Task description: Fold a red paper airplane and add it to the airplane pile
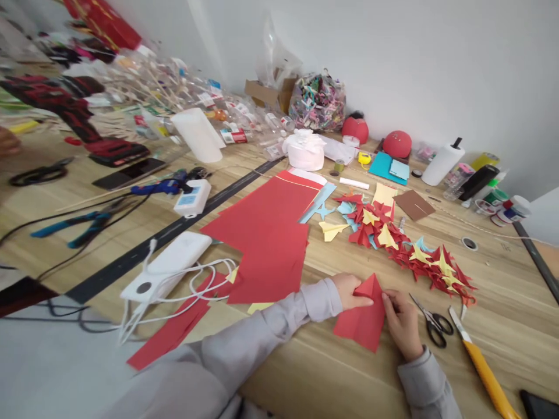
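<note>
A small sheet of red paper [361, 326] lies in front of me, its far end folded to a point and its near part showing creases. My left hand [348, 293] closes on its upper left side, thumb lying across the front. At the right edge of the fold, my right hand [402, 322] pinches the paper between thumb and fingers. Black-handled scissors [435, 326] lie just right of my right hand, and beyond them a yellow utility knife [484, 366]. Past both hands stretches a pile of folded red, yellow and blue paper pieces [395, 235].
Large red sheets [273, 256] spread to the left, near a white power strip [168, 265] with looped cable. Farther left are pliers [89, 224], a glue gun [163, 185] and a cordless drill [82, 116]. Bottles [480, 181] line the right back. Another person's hand [7, 142] shows at far left.
</note>
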Motion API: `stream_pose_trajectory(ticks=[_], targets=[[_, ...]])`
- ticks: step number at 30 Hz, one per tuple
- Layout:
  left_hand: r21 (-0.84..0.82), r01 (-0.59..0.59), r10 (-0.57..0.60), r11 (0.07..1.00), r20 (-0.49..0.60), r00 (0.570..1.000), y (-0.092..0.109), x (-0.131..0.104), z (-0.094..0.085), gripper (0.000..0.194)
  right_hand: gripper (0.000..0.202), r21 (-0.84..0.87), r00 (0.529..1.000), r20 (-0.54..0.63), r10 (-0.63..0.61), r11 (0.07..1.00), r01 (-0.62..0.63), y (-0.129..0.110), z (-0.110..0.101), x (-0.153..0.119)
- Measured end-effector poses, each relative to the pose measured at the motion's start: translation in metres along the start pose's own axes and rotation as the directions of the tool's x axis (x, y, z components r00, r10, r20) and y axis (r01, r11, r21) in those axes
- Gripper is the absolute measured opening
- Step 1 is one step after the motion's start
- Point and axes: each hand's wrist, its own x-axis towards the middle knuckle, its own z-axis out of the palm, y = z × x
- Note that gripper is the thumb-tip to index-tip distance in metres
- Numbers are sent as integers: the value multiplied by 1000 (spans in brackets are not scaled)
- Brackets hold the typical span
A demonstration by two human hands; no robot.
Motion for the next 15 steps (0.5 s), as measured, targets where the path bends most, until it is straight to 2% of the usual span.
stream_pose_trajectory(ticks=[2, 4, 5, 6, 11, 15], targets=[[-146, -2, 1, 989, -12, 1000, 0, 3, -4, 43, 25, -4, 1000, 8, -25, 1000, 26, -2, -2, 2], [-340, -40, 7, 940, -98, 995, 0, 9, -5, 40, 25, 6, 999, 6, -46, 999, 46, -4, -4, 3], [-383, -44, -17, 923, -154, 988, 0, 12, -4, 40, 25, 11, 999, 0, -52, 999, 52, -6, -4, 3], [-388, -47, -35, 920, -201, 979, 1, 16, -2, 37, 25, 25, 998, -13, -57, 998, 57, -7, -3, 3], [-424, -134, 18, 896, -267, 964, 6, 26, 18, 30, 25, 129, 999, -34, -16, 991, 21, -10, 1, 4], [-553, -151, -51, 819, -332, 942, 7, 30, 26, 30, 26, 232, 998, -43, 41, 972, -30, -6, 1, 5]])
